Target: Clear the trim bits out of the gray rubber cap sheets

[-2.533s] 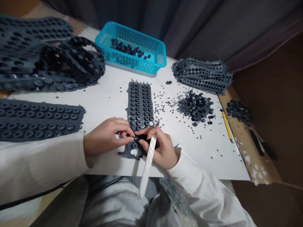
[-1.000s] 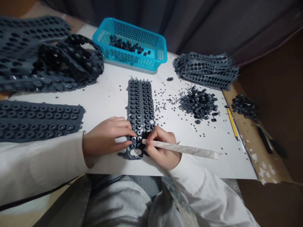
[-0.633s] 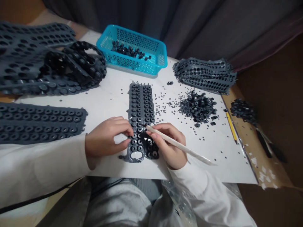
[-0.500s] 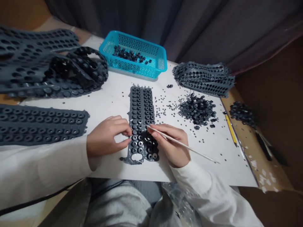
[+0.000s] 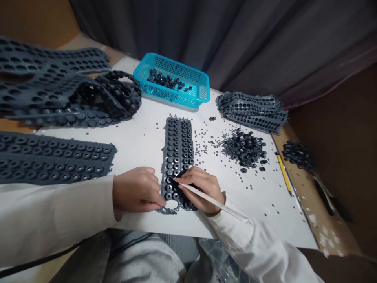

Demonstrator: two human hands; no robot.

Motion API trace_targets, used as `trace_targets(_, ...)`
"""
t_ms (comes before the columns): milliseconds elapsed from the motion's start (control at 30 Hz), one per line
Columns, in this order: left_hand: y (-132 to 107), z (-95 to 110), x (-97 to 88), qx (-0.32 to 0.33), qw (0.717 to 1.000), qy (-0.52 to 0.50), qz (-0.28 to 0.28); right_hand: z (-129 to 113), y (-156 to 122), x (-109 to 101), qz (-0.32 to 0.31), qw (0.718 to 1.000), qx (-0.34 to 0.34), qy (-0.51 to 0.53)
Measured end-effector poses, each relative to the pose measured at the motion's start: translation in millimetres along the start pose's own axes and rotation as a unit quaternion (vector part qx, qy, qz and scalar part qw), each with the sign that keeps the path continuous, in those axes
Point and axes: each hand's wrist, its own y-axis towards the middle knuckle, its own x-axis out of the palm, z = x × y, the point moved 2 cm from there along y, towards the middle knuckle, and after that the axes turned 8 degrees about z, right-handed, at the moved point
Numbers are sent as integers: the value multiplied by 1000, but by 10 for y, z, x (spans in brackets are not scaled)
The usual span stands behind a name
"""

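A dark grey rubber sheet (image 5: 173, 145) with rows of ring-shaped studs lies lengthwise in front of me. My left hand (image 5: 140, 192) is closed, its thumb and fingertips pinching the sheet's lower left edge, beside an oval hole. In a pencil grip, my right hand (image 5: 202, 190) holds a thin white stick (image 5: 218, 203) whose tip points at the studs in the lower left rows. The right fingers rest over the sheet's right half and hide several studs. The stick's rear end passes above the right sleeve.
A blue basket (image 5: 173, 100) with small black parts stands at the back. More studded sheets (image 5: 59, 157) lie left; bundled strips (image 5: 251, 112) lie back right. Right of the sheet are a pile of black parts (image 5: 246, 147), scattered bits and a yellow cutter (image 5: 284, 175).
Both hands have moved down along the sheet toward its near end. My left fingers have closed in at the lower corner; the stick's tip now sits at lower studs. The view has shifted slightly.
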Motion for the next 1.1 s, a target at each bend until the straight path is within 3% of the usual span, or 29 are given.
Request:
trace_targets(533, 10, -12, 14, 2, 999, -42, 17, 25, -24, 8, -31, 997, -28, -61)
trace_targets(733, 23, -2, 18, -1, 998, -56, 25, 30, -8, 45, -124, 968, -121, -184)
trace_targets(867, 32, 9, 29, -8, 997, -71, 31, -1, 6, 77, -140, 953, -153, -222)
trace_targets(1000, 32, 15, 25, -15, 995, -92, 28, 44, 52, 24, -106, 963, -124, -214)
trace_targets(1100, 34, 17, 7, -23, 994, -102, 28, 181, 100, -148, -27, 975, -19, -218)
